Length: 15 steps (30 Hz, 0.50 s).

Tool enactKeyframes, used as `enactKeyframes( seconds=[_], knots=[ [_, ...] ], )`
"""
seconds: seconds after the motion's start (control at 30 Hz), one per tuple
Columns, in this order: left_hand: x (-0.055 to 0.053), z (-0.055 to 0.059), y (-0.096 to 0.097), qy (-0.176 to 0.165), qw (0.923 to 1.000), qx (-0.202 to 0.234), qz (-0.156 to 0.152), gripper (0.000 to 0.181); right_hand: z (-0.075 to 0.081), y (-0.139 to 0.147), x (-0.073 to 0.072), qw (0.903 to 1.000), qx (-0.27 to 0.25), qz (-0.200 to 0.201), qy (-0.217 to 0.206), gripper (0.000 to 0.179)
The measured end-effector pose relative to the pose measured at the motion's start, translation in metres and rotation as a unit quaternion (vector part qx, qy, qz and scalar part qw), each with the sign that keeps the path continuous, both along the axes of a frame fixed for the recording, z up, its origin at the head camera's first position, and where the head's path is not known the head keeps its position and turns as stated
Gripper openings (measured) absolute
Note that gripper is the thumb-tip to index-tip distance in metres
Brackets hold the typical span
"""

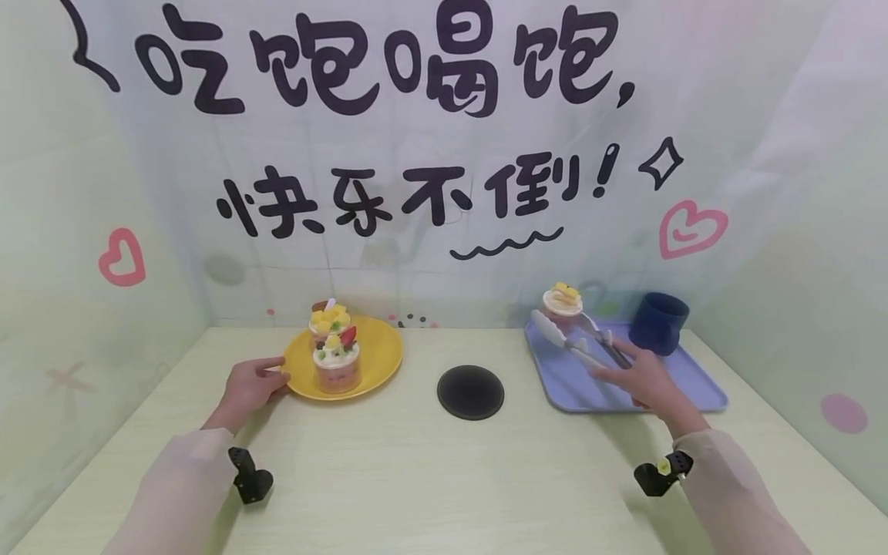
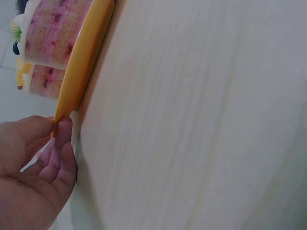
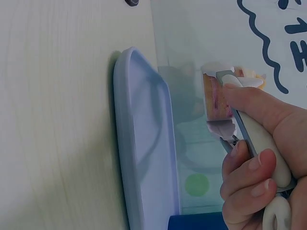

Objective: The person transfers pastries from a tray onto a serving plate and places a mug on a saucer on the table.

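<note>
With thumb and fingers, the left hand (image 1: 251,388) pinches the near-left rim of a yellow plate (image 1: 383,351). On that plate stand two dessert cups of layered pink cake: the front dessert cup (image 1: 338,370) has cream and a strawberry piece on top, and the rear dessert cup (image 1: 329,319) yellow fruit cubes. Over at the right, the right hand (image 1: 644,381) grips a pair of tongs (image 1: 551,331) with light heads. Between the tong heads is another dessert cup (image 3: 216,98) with cream and yellow fruit, raised above the lilac tray (image 1: 590,395).
A dark blue cup (image 1: 659,324) stands at the tray's back right. Between plate and tray, a round black disc (image 1: 470,393) lies in the tabletop. A printed cloth wall (image 1: 416,277) closes off the back of the table, with side walls left and right.
</note>
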<state>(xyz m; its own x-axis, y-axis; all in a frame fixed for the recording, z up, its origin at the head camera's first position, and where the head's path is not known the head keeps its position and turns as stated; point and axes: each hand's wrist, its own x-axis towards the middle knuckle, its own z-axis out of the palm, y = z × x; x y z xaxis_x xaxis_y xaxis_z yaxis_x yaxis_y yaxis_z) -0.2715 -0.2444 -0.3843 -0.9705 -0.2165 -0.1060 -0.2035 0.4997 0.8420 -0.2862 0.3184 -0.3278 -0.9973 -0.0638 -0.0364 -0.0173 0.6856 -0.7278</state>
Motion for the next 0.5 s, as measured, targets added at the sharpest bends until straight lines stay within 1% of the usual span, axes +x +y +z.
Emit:
enactKeyframes(
  seconds=[0.2,0.33,0.5],
  knots=[
    [0.001,0.001,-0.001,0.0,1.0,0.005,-0.001,0.05,0.0,-0.005,-0.001,0.9999,0.001,0.012,0.007,0.085],
    [0.002,0.001,0.001,0.0,1.0,0.002,0.0,0.05,-0.001,-0.009,-0.002,0.9999,-0.005,0.01,0.009,0.084],
    [0.002,0.001,0.001,0.0,1.0,0.002,0.0,0.05,0.001,-0.013,-0.002,1.0,0.0,0.008,0.005,0.085]
  ],
)
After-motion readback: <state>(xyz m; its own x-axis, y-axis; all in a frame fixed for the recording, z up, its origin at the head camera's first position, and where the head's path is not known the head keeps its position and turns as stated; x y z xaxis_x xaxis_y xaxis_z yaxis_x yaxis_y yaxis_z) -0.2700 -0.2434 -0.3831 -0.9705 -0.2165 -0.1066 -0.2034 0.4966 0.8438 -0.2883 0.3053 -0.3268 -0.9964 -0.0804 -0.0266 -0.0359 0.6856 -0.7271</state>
